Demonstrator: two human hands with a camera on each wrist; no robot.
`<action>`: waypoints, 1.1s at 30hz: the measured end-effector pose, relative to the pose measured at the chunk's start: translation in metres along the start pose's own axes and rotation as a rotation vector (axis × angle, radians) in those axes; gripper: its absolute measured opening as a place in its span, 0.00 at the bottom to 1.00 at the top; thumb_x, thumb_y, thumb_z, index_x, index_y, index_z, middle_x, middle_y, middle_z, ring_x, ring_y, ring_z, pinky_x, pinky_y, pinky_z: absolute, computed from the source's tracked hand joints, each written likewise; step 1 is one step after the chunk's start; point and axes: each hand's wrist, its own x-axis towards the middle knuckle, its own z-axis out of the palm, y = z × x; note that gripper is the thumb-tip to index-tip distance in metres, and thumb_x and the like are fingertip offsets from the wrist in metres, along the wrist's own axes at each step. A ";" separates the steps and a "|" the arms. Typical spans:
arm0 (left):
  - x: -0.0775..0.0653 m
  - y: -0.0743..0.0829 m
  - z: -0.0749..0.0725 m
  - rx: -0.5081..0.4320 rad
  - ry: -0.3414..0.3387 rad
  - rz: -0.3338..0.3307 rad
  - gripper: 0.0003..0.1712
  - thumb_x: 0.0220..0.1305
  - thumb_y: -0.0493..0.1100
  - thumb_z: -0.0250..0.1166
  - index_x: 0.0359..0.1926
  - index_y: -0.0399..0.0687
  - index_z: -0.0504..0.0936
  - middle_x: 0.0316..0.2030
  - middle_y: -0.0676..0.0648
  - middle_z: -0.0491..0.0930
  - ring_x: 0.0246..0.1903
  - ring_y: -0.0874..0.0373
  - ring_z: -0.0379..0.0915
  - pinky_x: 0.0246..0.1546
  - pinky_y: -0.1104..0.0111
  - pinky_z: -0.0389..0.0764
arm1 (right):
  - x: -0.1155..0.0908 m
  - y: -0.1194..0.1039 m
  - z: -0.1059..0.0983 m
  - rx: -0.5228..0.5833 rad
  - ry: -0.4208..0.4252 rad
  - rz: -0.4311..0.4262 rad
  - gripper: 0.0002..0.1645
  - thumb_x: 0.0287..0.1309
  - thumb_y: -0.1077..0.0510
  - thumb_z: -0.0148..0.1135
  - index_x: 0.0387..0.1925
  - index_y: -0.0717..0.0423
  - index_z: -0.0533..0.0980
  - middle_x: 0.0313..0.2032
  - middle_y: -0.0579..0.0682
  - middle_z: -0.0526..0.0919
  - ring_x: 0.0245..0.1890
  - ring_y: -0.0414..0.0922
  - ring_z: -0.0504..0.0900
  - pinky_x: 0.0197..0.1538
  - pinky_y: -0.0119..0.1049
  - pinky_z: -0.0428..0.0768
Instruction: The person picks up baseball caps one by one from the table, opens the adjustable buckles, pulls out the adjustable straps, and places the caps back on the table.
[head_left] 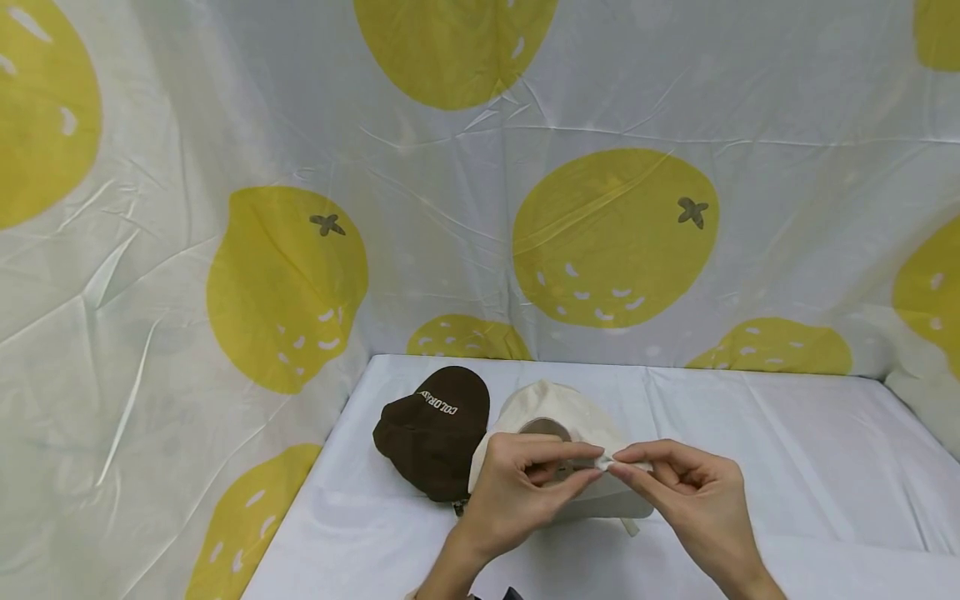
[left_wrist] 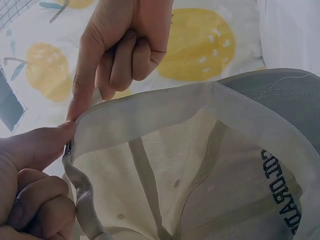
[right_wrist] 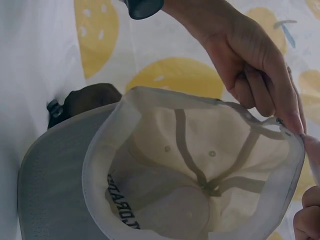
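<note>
A cream cap [head_left: 592, 414] with a grey brim [head_left: 611, 507] is between the hands, its back opening toward me. My left hand [head_left: 513, 492] pinches the cap's back strap between thumb and forefinger, beside a small metal buckle [left_wrist: 68, 149]. Close against it, my right hand [head_left: 693, 492] pinches the strap the same way, with its other fingers curled in. Both wrist views look into the cap's pale inside, where dark lettering [left_wrist: 282, 192] shows through the front panel. The fingertips of the two hands meet at the strap and hide part of it.
Left of the cream cap, a dark brown cap [head_left: 442, 433] with white lettering lies on the white-covered table [head_left: 750, 442]. Behind and to the left hangs a white curtain [head_left: 435, 225] printed with yellow lemons.
</note>
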 end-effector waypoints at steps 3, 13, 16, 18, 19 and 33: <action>0.000 -0.001 0.001 0.027 0.008 0.030 0.09 0.57 0.29 0.76 0.41 0.40 0.91 0.13 0.52 0.67 0.20 0.77 0.49 0.17 0.83 0.60 | 0.000 0.001 -0.001 0.011 -0.011 0.000 0.12 0.53 0.77 0.71 0.38 0.65 0.85 0.14 0.45 0.51 0.14 0.45 0.44 0.16 0.38 0.55; 0.000 -0.002 -0.008 0.003 0.049 0.008 0.10 0.56 0.30 0.77 0.40 0.41 0.91 0.13 0.53 0.63 0.20 0.75 0.48 0.18 0.84 0.56 | 0.007 0.006 -0.011 -0.048 -0.046 -0.014 0.15 0.55 0.76 0.71 0.44 0.63 0.86 0.17 0.44 0.48 0.14 0.45 0.44 0.16 0.36 0.53; -0.001 -0.002 -0.010 -0.007 0.055 -0.007 0.10 0.56 0.30 0.77 0.41 0.41 0.91 0.13 0.53 0.62 0.20 0.75 0.48 0.18 0.84 0.55 | 0.008 0.007 -0.013 -0.064 -0.039 0.002 0.15 0.56 0.74 0.71 0.45 0.61 0.86 0.17 0.44 0.48 0.15 0.45 0.44 0.16 0.36 0.51; -0.001 -0.003 -0.011 -0.017 0.059 -0.016 0.10 0.57 0.30 0.77 0.41 0.40 0.91 0.12 0.52 0.62 0.19 0.75 0.48 0.18 0.85 0.55 | 0.009 0.007 -0.014 -0.068 -0.042 0.022 0.14 0.57 0.73 0.71 0.45 0.61 0.86 0.18 0.44 0.48 0.16 0.45 0.44 0.16 0.37 0.50; -0.001 -0.003 -0.012 -0.022 0.060 -0.021 0.10 0.57 0.30 0.77 0.41 0.40 0.91 0.12 0.52 0.61 0.19 0.75 0.48 0.18 0.85 0.55 | 0.009 0.007 -0.015 -0.068 -0.044 0.034 0.14 0.58 0.72 0.71 0.45 0.60 0.86 0.18 0.45 0.48 0.16 0.45 0.44 0.16 0.37 0.50; -0.001 -0.001 -0.012 -0.049 0.062 -0.069 0.09 0.58 0.32 0.77 0.41 0.40 0.91 0.12 0.52 0.57 0.19 0.74 0.47 0.20 0.86 0.54 | 0.009 0.007 -0.018 0.048 -0.041 0.120 0.08 0.61 0.73 0.68 0.41 0.63 0.85 0.17 0.46 0.50 0.18 0.46 0.46 0.19 0.42 0.49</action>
